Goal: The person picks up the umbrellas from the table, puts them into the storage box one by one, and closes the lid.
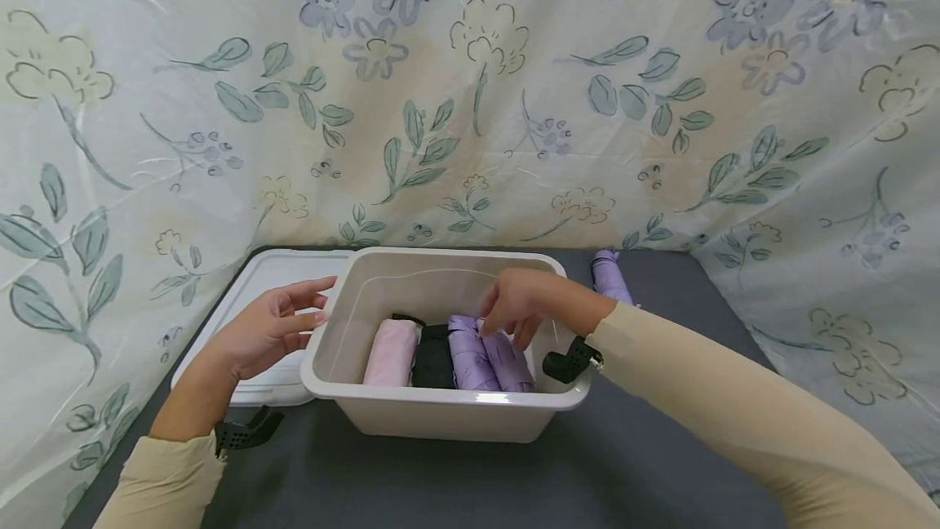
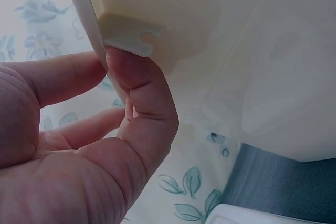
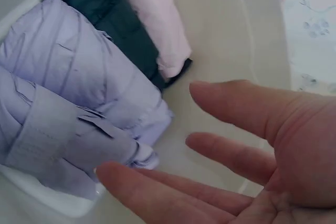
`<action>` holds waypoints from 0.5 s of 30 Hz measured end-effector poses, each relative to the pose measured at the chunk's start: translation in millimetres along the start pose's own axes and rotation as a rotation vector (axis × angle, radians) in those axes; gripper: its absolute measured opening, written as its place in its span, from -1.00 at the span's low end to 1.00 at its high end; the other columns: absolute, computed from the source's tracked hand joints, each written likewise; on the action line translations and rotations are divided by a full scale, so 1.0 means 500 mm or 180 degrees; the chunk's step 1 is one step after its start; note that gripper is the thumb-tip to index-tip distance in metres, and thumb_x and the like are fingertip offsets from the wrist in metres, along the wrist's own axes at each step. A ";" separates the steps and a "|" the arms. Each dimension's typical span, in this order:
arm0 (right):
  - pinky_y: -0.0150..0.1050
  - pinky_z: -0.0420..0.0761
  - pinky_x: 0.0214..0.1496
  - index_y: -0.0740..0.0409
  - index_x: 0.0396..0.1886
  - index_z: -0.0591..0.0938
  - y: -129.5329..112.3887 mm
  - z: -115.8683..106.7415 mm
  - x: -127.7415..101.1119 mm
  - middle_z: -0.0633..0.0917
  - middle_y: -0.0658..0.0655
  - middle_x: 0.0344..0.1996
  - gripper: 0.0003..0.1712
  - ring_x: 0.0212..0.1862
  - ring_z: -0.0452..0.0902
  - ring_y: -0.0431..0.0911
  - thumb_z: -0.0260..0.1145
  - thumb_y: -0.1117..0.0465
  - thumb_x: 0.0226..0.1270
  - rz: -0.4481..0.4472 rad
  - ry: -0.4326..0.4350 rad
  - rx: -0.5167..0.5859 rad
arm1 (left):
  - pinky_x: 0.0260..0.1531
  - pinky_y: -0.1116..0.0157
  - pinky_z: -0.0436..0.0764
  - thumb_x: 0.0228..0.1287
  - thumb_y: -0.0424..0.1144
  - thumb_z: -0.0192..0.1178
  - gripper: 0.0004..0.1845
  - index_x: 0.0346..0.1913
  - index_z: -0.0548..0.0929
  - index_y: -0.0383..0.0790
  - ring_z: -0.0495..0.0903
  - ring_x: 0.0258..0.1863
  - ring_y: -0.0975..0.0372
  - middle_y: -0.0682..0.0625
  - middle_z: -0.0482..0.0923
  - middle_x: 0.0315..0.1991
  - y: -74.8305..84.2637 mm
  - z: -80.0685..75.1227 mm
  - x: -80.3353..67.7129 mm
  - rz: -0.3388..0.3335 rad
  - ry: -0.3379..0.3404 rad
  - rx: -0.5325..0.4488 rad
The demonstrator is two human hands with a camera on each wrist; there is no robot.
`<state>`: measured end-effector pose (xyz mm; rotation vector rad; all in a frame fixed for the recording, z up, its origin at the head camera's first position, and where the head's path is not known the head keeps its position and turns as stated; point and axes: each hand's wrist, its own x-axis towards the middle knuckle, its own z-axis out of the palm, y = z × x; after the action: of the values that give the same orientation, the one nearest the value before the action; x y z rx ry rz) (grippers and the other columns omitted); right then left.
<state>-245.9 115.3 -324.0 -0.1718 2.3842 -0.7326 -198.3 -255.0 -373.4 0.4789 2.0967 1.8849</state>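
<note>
A beige plastic storage bin point(image 1: 426, 423) stands before me. In it, side by side, lie a pink fabric roll point(image 1: 389, 353), a dark green one point(image 1: 433, 362) and two lilac fabric rolls point(image 1: 472, 359). My left hand point(image 1: 268, 329) holds the bin's left end; in the left wrist view one fingertip is tucked under the rim's lip. My right hand point(image 1: 523, 304) reaches inside at the right end. The right wrist view shows its fingers spread and relaxed, fingertips close beside the nearer lilac roll point(image 3: 63, 135), which has a printed label. Nothing lies within its grasp.
A white lid point(image 1: 253, 292) lies flat on the dark grey table point(image 1: 411, 488), left of the bin and partly behind it. Another lilac roll point(image 1: 609, 274) rests at the back right, beyond my right forearm. A flowered curtain point(image 1: 455, 153) hangs behind and at both sides.
</note>
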 end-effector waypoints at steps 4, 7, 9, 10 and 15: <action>-0.10 0.80 -0.19 0.15 0.17 0.68 0.006 -0.027 -0.007 0.74 0.33 -0.08 -0.51 -0.17 0.79 0.14 0.51 0.13 0.26 -0.0113 -0.0049 0.0067 | -0.03 0.26 0.75 0.50 -0.36 0.16 -0.33 0.57 0.19 -0.35 0.68 -0.04 0.26 0.02 0.55 0.01 0.003 -0.001 0.002 -0.0011 0.0011 -0.0034; -0.09 0.80 -0.14 0.15 0.21 0.66 0.017 -0.049 -0.011 0.75 0.26 -0.10 -0.48 -0.13 0.79 0.11 0.49 0.11 0.28 -0.0224 -0.0107 0.0181 | -0.02 0.26 0.74 0.50 -0.36 0.16 -0.33 0.57 0.18 -0.34 0.69 -0.04 0.26 0.02 0.55 0.01 0.005 -0.002 0.005 -0.0031 0.0018 -0.0054; -0.08 0.79 -0.10 0.17 0.25 0.64 0.025 -0.062 -0.016 0.76 0.22 -0.11 -0.47 -0.10 0.78 0.11 0.45 0.14 0.31 -0.0305 -0.0143 0.0303 | -0.02 0.26 0.75 0.50 -0.37 0.15 -0.32 0.57 0.18 -0.35 0.69 -0.04 0.26 0.03 0.55 0.01 0.006 -0.001 0.006 -0.0050 0.0026 -0.0064; -0.07 0.79 -0.08 0.18 0.26 0.63 0.028 -0.068 -0.019 0.77 0.21 -0.12 -0.47 -0.09 0.77 0.10 0.44 0.14 0.32 -0.0353 -0.0156 0.0368 | -0.02 0.26 0.74 0.50 -0.37 0.15 -0.32 0.58 0.18 -0.35 0.69 -0.04 0.26 0.03 0.55 0.01 0.007 0.000 0.007 -0.0060 0.0032 -0.0066; -0.03 0.77 0.01 0.17 0.28 0.62 0.038 -0.093 -0.033 0.79 0.20 -0.08 -0.50 -0.04 0.77 0.07 0.40 0.17 0.39 -0.0544 -0.0189 0.0666 | -0.02 0.26 0.74 0.50 -0.36 0.16 -0.31 0.58 0.17 -0.35 0.69 -0.03 0.25 0.02 0.54 0.02 0.011 0.004 0.010 -0.0096 0.0074 -0.0058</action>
<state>-259.8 157.6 -295.4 -0.3072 2.2385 -1.0363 -201.8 -250.6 -367.9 0.4209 2.0874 1.9000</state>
